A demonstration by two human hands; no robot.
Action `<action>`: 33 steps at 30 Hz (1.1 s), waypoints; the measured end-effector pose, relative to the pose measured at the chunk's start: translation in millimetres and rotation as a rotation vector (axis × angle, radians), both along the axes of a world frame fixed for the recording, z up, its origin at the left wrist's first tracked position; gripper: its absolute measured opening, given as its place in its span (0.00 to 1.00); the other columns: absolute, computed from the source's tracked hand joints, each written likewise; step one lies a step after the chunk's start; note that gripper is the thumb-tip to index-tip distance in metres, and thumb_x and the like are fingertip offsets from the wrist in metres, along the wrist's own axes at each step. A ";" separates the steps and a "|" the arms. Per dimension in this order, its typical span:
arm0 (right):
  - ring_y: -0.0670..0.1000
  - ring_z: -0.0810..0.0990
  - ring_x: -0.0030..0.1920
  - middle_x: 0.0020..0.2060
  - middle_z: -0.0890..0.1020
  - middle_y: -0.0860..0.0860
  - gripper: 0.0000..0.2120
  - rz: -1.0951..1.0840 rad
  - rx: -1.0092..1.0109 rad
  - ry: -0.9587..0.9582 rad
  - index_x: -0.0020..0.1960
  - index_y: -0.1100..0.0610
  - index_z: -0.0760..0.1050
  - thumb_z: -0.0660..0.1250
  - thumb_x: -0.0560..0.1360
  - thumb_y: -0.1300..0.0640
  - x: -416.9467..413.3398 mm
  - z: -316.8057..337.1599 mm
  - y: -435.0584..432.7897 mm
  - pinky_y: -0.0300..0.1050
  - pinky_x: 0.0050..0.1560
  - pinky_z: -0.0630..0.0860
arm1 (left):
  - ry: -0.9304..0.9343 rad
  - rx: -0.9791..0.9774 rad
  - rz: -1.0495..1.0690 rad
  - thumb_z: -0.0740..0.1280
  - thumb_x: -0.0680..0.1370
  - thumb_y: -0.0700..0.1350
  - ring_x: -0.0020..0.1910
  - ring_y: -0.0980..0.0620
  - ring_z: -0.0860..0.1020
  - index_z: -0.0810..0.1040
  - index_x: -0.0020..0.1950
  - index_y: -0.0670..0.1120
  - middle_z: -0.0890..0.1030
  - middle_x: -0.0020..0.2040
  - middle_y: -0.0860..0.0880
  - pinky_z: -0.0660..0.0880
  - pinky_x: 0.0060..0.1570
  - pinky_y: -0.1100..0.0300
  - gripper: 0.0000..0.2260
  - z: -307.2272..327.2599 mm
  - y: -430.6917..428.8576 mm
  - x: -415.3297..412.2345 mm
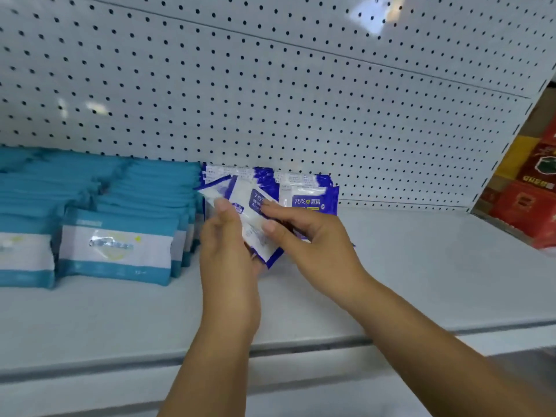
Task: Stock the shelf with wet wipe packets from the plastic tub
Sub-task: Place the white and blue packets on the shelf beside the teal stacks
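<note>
Both my hands work on a bunch of blue-and-white wet wipe packets (255, 218) at the middle of the white shelf (421, 266), close to the pegboard back. My left hand (225, 245) holds the bunch from the left side, fingers upright behind it. My right hand (304, 233) pinches the front packet from the right. Behind them, more blue-and-white packets (310, 197) stand upright against the pegboard, marked 75%. The plastic tub is out of view.
Rows of teal wipe packs (114, 245) fill the shelf's left part. A white pegboard (270, 85) forms the back wall. Red and yellow cartons (529, 188) stand beyond the shelf's right end. The shelf's front lip (301, 347) runs below my wrists.
</note>
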State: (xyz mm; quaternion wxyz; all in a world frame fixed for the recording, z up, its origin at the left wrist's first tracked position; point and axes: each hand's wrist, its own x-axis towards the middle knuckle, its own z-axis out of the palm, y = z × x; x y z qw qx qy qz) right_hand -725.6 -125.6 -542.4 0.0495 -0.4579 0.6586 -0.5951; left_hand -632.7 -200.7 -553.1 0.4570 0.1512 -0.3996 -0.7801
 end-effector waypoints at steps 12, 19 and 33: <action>0.46 0.82 0.57 0.51 0.86 0.46 0.03 -0.092 -0.066 -0.134 0.50 0.45 0.82 0.71 0.78 0.49 -35.0 21.6 -18.2 0.54 0.63 0.78 | -0.056 0.047 0.175 0.71 0.79 0.44 0.43 0.56 0.85 0.79 0.56 0.53 0.87 0.46 0.56 0.82 0.48 0.50 0.07 -6.4 -8.8 2.3; 0.43 0.82 0.54 0.54 0.83 0.44 0.19 0.009 0.099 0.018 0.60 0.46 0.79 0.76 0.70 0.46 -29.9 -7.0 -11.5 0.37 0.53 0.78 | -0.077 -0.086 0.234 0.74 0.76 0.43 0.47 0.53 0.86 0.78 0.62 0.49 0.87 0.50 0.50 0.80 0.41 0.61 0.15 -9.2 -5.9 6.1; 0.38 0.78 0.45 0.45 0.80 0.40 0.13 -0.185 0.216 0.218 0.49 0.48 0.76 0.78 0.71 0.50 -46.8 25.1 -52.1 0.30 0.44 0.74 | -0.070 -0.148 0.814 0.67 0.82 0.47 0.52 0.59 0.84 0.76 0.56 0.57 0.84 0.55 0.56 0.82 0.43 0.61 0.06 8.6 -13.2 44.1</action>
